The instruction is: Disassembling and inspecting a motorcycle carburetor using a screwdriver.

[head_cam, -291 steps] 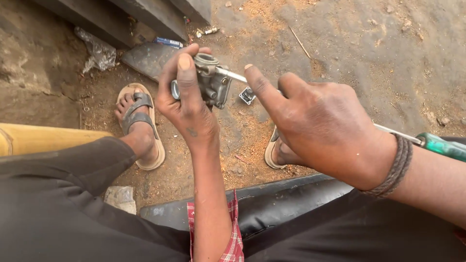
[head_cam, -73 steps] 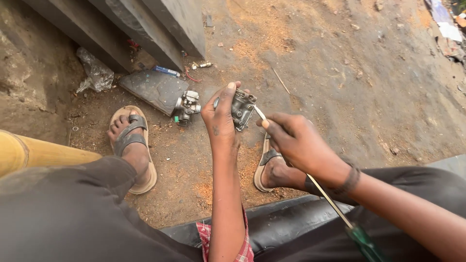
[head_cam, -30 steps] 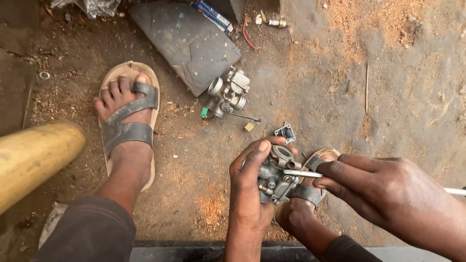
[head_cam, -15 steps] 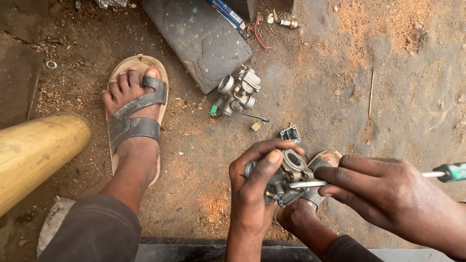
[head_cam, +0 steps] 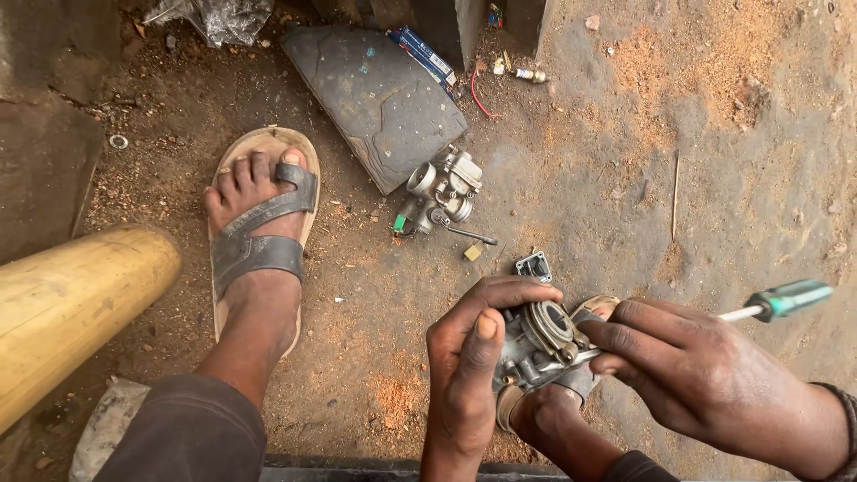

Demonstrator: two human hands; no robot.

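Head view: left hand point(head_cam: 469, 366) is gripping grey metal carburettor body point(head_cam: 536, 348); right hand point(head_cam: 705, 375) is grasping green-handled screwdriver point(head_cam: 786, 299), so probably best keeping tip seated, body steady.

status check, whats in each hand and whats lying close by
Left hand grips small grey metal carburettor. Right hand holds green-handled screwdriver, tip on it. Second grey carburettor lies on the dirt beyond, apart.

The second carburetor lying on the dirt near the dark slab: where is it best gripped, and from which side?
Probably around the carburetor's blocky middle body, coming from above with fingers across its flanks. Its round mouth points up-left, and a thin rod sticks out lower right, so both ends offer poor purchase.
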